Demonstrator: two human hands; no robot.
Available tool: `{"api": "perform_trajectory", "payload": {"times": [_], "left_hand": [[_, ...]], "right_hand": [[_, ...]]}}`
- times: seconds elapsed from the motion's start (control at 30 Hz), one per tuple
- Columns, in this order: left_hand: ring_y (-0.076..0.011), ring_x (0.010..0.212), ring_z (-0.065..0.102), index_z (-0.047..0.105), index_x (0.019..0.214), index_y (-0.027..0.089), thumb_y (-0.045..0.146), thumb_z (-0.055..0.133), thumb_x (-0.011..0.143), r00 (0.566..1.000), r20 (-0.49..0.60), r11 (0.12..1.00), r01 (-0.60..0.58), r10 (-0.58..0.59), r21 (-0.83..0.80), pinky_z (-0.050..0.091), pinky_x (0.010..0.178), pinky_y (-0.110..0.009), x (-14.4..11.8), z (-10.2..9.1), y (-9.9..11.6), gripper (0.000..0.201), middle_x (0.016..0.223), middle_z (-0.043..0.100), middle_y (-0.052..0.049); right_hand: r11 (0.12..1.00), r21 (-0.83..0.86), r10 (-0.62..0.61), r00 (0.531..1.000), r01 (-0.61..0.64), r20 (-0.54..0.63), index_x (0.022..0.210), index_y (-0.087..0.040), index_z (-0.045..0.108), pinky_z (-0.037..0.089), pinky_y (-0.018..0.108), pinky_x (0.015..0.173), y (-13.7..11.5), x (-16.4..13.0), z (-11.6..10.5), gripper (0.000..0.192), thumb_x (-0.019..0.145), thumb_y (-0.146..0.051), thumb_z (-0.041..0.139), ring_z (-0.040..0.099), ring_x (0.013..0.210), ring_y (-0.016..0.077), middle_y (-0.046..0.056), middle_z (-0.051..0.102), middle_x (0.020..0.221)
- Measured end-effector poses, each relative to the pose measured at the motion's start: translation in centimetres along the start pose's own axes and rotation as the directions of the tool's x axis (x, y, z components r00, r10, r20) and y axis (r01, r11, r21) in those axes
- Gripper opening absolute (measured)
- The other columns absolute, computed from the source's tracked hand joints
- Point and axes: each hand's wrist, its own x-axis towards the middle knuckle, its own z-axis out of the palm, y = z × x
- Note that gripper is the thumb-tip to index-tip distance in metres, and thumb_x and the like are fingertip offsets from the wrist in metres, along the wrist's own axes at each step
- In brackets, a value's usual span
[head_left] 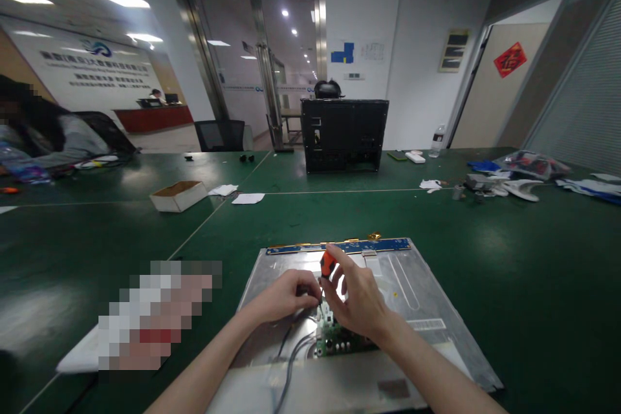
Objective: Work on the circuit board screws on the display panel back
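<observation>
Evidently delicate, the circuit board (334,336) suits edge handling; right hand (356,301) grips a screwdriver (326,264), left hand (286,294) pinches its tip.

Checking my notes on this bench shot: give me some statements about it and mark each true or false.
1. The right hand holds an orange-handled screwdriver. True.
2. The metal panel lies flat on the green table. True.
3. The left hand rests on the cardboard box. False: it is over the panel, by the circuit board.
4. The black computer case lies on the floor. False: it stands on the table.
</observation>
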Motion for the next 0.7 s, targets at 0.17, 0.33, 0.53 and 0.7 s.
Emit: {"api": "perform_trajectory", "payload": {"times": [0.17,0.33,0.53,0.7], "left_hand": [[-0.0164,0.072,0.060,0.068,0.077,0.016,0.015,0.064,0.072,1.000,-0.002,1.000,-0.009,0.009,0.005,0.047,0.069,-0.026,0.00,0.02,-0.03,0.007,0.075,0.068,0.000],[-0.0169,0.073,0.061,0.067,0.077,0.016,0.013,0.062,0.072,1.000,0.004,1.000,-0.011,0.011,0.014,0.046,0.070,-0.026,0.02,-0.05,-0.09,0.008,0.076,0.068,0.000],[-0.0169,0.074,0.061,0.069,0.078,0.016,0.012,0.063,0.070,1.000,-0.008,1.000,-0.016,0.017,0.007,0.047,0.071,-0.027,-0.01,-0.05,-0.08,0.010,0.076,0.069,-0.001],[-0.0152,0.070,0.059,0.067,0.072,0.016,0.014,0.063,0.071,1.000,-0.002,0.999,-0.017,0.017,-0.033,0.046,0.068,-0.025,0.02,-0.04,-0.08,0.004,0.073,0.066,0.001]], "right_hand": [[1.000,0.003,-0.007,1.000,0.007,0.006,0.144,-0.021,0.023,0.043,0.024,0.043,0.09,-0.03,0.00,0.059,0.090,-0.019,0.047,0.059,0.055,0.0130,0.004,0.066,0.086],[1.000,-0.021,-0.010,1.000,0.010,-0.007,0.143,-0.022,0.024,0.043,0.024,0.043,0.11,-0.03,0.10,0.057,0.091,-0.020,0.047,0.058,0.054,0.0129,0.004,0.066,0.088],[1.000,-0.029,0.004,1.000,-0.005,-0.016,0.141,-0.022,0.026,0.042,0.024,0.044,0.01,0.01,0.12,0.053,0.092,-0.020,0.046,0.057,0.053,0.0123,0.003,0.066,0.086],[1.000,0.009,0.007,0.999,-0.006,-0.033,0.136,-0.025,0.032,0.041,0.022,0.044,0.02,0.18,0.13,0.048,0.092,-0.022,0.051,0.055,0.054,0.0112,0.001,0.064,0.086]]}}
